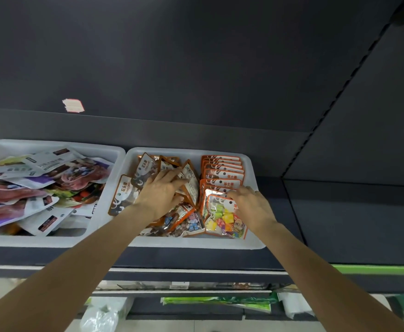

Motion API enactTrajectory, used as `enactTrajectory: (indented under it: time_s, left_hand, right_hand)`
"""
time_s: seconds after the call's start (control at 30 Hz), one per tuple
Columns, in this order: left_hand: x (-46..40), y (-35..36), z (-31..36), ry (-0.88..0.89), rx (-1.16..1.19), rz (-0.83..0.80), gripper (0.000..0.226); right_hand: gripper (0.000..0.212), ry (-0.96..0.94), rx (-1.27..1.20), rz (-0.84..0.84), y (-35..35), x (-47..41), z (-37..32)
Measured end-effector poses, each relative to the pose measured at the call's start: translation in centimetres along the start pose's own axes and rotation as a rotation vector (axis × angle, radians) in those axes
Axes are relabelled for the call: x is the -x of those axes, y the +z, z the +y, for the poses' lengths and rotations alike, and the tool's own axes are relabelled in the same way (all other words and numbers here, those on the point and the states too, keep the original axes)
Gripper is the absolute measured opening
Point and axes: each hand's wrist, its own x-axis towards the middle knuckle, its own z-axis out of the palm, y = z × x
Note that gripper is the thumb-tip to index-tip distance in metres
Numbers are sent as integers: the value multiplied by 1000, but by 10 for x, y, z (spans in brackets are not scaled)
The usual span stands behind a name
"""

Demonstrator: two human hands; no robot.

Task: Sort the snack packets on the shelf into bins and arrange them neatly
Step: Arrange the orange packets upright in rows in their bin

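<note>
Inside the white plastic bin [253, 244], left hand [159, 196] lies spread-fingered on loose brown candy packets [186, 180]; right hand [252, 203], fingers relaxed, touches the orange-edged packet row [222, 174] beside its right wall.

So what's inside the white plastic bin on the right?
The white plastic bin holds jumbled brown stone-candy packets under the left hand and a neat row of orange-edged candy packets. Lower layers are hidden.
</note>
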Motion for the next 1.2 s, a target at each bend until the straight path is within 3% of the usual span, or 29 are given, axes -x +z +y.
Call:
enactTrajectory:
  time_s: [0.13, 0.3, 0.4, 0.5, 0.67, 0.8, 0.87, 0.97, 1.07, 1.2]
  left_hand:
    - [5, -3, -3, 21, 51, -6, 53]
    - [19, -14, -18, -6, 274, 108, 52]
    - [36, -23, -45, -131, 331, 257, 41]
    - [48, -26, -76, -305, 365, 322, 39]
    - [56, -21, -104, -395, 443, 68, 52]
    - [67, -20, -109, -260, 319, -210, 89]
    - [70, -21, -109, -212, 225, -262, 95]
    - [67, -20, -114, -167, 208, -167, 67]
    - [65, -26, -119, -161, 367, -11, 29]
    - [64, -38, -123, -259, 544, 175, 17]
  right_hand:
    - [56, 30, -188, -47, 5, -2, 0]
    - [47, 45, -509, 112, -2, -10, -10]
    - [40, -10, -574, 210, -15, -22, -33]
    - [52, -76, -587, 166, -30, -36, -67]
    - [77, -137, -617, -71, -23, -59, -117]
    - [89, -105, -472, -106, -14, -68, -135]
    - [86, -99, -401, -64, -13, -70, -137]
    - [76, -115, -395, 11, -10, -75, -135]
    - [70, -130, -544, 8, -12, -78, -130]
    - [61, -121, -673, 32, -16, -75, -124]
